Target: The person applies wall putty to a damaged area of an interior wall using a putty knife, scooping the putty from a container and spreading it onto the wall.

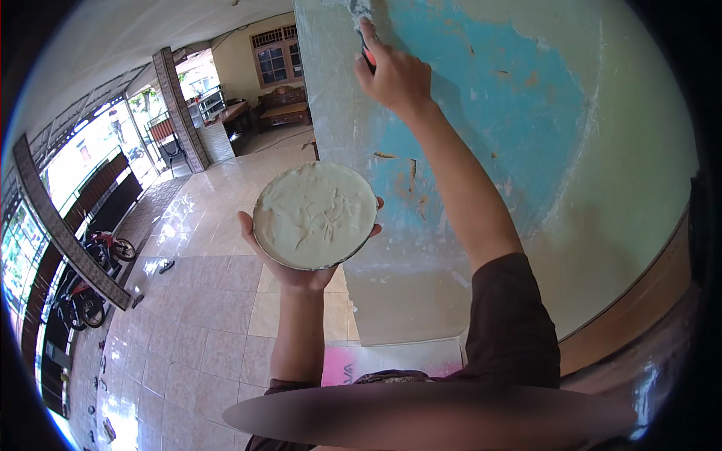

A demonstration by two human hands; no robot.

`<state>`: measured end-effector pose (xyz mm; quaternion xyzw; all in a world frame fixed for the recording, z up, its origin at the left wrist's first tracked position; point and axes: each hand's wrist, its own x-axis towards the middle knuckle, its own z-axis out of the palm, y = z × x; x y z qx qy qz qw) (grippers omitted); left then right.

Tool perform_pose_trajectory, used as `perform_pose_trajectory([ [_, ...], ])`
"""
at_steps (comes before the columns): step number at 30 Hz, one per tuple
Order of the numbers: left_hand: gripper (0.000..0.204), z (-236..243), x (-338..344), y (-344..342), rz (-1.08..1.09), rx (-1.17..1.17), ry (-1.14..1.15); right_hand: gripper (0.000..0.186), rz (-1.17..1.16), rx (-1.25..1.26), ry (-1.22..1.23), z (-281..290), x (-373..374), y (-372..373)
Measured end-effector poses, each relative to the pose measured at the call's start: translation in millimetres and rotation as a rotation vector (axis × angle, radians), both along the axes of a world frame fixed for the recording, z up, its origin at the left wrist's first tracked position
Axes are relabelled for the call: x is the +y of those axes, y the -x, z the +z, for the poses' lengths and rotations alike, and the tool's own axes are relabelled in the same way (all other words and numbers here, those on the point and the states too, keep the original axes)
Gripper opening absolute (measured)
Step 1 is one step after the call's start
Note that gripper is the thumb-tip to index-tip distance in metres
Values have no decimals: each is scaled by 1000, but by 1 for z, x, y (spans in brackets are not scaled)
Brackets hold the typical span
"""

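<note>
My left hand [302, 278] supports a round, shallow dish [256, 239] from below, its fingers curled round the far right rim. Pale, creamy putty [316, 214] fills the dish, its surface marked with ridges. High up, my right hand [398, 81] grips a putty knife [368, 59] by its black and red handle, with the index finger stretched along it toward the blade. The knife's blade has whitish putty on it and is near the wall's left edge, partly cut off by the picture's top. On the wall [481, 135], a bare blue patch shows scratches and brown chips.
Pale green paint surrounds the blue patch. Glossy tiles [210, 316] cover the porch floor at left, where a tiled pillar [180, 109] and motorcycles [83, 301] stand. A wooden bench [283, 109] is at the back. A pink and white sheet [406, 357] lies at the wall's foot.
</note>
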<state>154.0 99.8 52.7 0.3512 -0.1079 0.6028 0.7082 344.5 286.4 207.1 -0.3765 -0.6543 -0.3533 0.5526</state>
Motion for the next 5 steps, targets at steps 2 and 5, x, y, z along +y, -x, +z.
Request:
perform_pose_trajectory([
  [2,124,1,1,-3,-39,-24,-1,63,5,4,-45,4,5,-3],
  [5,124,3,-1,1,-29,-35,3,68,-37,-90,-65,-12,19,-2],
])
